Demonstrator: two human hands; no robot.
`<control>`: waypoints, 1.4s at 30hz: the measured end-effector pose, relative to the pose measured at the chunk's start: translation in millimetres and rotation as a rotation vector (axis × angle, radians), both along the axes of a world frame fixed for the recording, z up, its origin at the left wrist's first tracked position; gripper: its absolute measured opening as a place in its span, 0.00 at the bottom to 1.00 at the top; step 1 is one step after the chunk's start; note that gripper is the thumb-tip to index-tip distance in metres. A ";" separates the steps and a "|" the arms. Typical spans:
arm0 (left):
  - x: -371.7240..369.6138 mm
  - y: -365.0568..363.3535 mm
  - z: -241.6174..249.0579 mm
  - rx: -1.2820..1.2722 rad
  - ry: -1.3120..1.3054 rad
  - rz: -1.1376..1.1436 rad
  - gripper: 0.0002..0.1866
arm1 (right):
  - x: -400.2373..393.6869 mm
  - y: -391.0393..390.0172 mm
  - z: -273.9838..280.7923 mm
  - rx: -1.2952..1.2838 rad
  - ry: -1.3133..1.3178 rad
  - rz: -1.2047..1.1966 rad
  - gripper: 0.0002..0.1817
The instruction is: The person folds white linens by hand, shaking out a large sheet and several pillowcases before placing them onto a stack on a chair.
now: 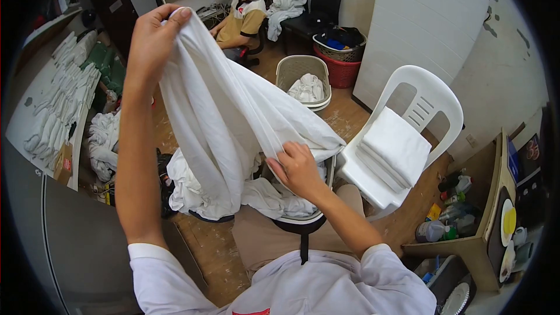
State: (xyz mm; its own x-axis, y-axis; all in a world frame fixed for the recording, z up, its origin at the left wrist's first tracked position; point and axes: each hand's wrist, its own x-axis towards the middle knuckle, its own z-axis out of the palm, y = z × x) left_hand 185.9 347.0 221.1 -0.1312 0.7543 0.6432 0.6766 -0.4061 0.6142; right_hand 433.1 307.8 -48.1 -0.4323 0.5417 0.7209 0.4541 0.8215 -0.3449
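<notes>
My left hand [156, 38] is raised high and pinches a corner of a white cloth [219, 99], which hangs down in long folds. Lower and to the right, my right hand [296, 169] grips the same cloth along its edge, fingers closed on it. The cloth drapes over a laundry basket [329, 181] at my knees, with crumpled white cloths [280, 198] inside. More white laundry [189, 184] is heaped just left of it. A stack of folded white cloths [394, 146] lies on a white plastic chair [373, 184] to the right.
Beyond stand a beige basket [283, 76] with white cloth and a red basket [341, 70]. A seated person [248, 17] is at the back. A shelf [81, 131] of folded whites runs along the left. Bottles [452, 216] crowd the cabinet at right.
</notes>
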 end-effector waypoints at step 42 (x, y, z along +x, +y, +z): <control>-152.0 -211.6 12.9 0.100 0.114 0.457 0.19 | -26.4 19.8 -200.4 -0.439 -0.008 -0.098 0.20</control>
State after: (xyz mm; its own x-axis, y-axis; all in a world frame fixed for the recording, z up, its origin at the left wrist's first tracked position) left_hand 34.0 135.3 234.1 -0.3596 0.5694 0.7393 0.8604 -0.1043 0.4988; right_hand 406.7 327.6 -248.5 -0.3685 0.8341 0.4105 0.5269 0.5512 -0.6470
